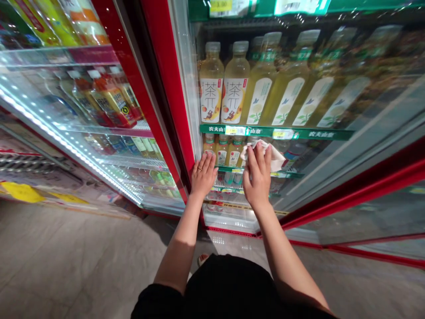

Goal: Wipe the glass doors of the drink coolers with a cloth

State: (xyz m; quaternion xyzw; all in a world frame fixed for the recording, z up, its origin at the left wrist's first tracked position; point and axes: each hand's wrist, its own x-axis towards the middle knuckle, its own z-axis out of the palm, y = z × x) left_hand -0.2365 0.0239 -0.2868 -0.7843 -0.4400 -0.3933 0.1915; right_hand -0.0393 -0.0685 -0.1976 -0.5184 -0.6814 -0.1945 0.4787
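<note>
My left hand [203, 174] lies flat with fingers stretched out against the lower glass of a drinks fridge door [232, 195], close to its red frame [168, 88]. My right hand [257, 175] presses a crumpled white cloth [275, 155] onto the same glass, a little right of the left hand. The fingers of the right hand lie over the cloth. Behind the glass stand rows of pale yellow tea bottles [222, 88] on green-edged shelves [275, 132].
A second fridge [83, 110] with orange and blue bottles stands to the left, its lit shelves slanting down. Another red-framed glass door [365, 186] extends to the right. Grey tiled floor [83, 266] lies below. My dark clothing [229, 288] fills the bottom middle.
</note>
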